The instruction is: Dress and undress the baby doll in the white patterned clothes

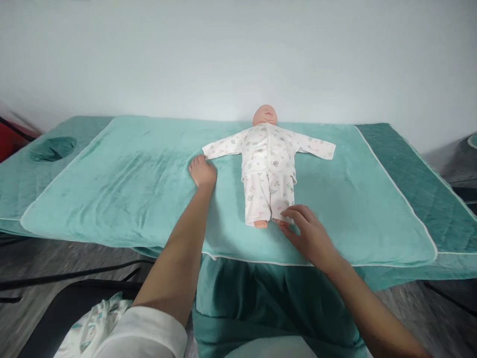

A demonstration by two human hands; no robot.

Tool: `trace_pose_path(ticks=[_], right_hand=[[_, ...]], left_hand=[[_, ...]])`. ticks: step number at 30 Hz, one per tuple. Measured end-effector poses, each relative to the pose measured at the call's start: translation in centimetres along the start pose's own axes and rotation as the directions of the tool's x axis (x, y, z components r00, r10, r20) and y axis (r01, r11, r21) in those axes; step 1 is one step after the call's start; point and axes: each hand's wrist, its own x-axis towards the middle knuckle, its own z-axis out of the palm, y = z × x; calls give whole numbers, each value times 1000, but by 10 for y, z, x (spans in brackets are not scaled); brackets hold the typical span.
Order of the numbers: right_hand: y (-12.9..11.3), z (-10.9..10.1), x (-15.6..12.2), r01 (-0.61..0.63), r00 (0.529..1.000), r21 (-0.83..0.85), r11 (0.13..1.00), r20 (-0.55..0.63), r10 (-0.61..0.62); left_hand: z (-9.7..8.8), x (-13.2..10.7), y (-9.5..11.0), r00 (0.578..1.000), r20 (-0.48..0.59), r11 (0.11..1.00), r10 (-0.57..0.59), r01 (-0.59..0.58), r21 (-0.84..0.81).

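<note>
A baby doll [267, 164] in a white printed shirt and trousers lies on its back on a teal towel [130, 199], arms spread, head toward the wall. My left hand [202, 171] rests on the towel with its fingers curled under, touching the end of the doll's sleeve. My right hand [307, 233] is at the doll's feet, fingers bent and pinched at the hem of one trouser leg.
The towel covers a teal padded table [421, 174] against a pale wall, with a face hole [52, 148] at its left end. A black stool with a printed cloth [93, 325] stands at the lower left. A red object [9, 139] sits at the far left.
</note>
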Motion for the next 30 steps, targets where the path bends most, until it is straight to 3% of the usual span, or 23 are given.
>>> trace_pose_path(ticks=[7,11,23,28,30], right_hand=[[-21,18,18,162,985,-145,976,80,-151],[-28,27,29,199,977,-194,961,112,-180],[-31,12,29,225,971,15,974,79,-226],[-19,5,29,225,971,150,963,52,-235],[-7,0,33,176,984,202,963,-6,-178]], left_hand=[[-1,0,2,1000,-3,1000,1,-1,16],[-3,-1,2,1000,-2,1000,6,-6,25],[0,0,-1,1000,-5,1000,16,-16,-6],[-1,-1,0,1000,-10,1000,14,-15,-3],[-2,-1,1,1000,-8,1000,16,-16,-7]])
